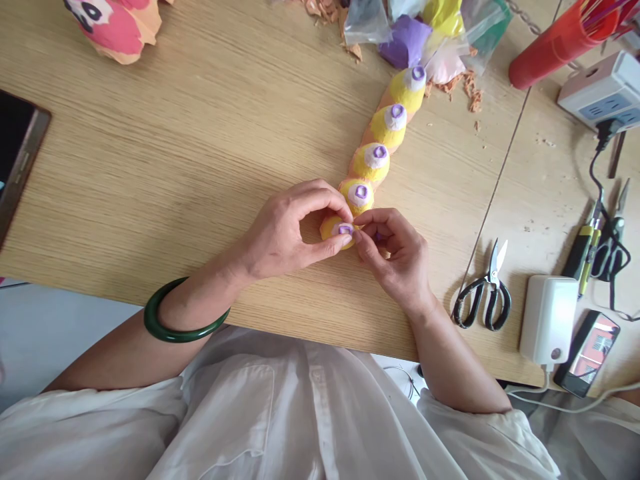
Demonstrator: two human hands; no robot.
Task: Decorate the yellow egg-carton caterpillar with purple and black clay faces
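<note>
The left hand (285,230) and right hand (395,257) pinch the near end of a yellow figure (383,133).
Five rounded, matte humps capped with white-and-purple rings curve away across the middle of the pale wood-grain tabletop (175,153). Both hands are curled, fingertips closed on the nearest purple ring (345,229). Black-handled scissors (483,297) lie to the right.

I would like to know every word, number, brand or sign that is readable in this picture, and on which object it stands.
No text can be read.
Phone screen: coloured picture, too small and blurred to read.
Power strip: no legible label.
White adapter: no print visible.
Yellow chain pinched by the left hand and right hand: only purple rings, no letters.
</note>
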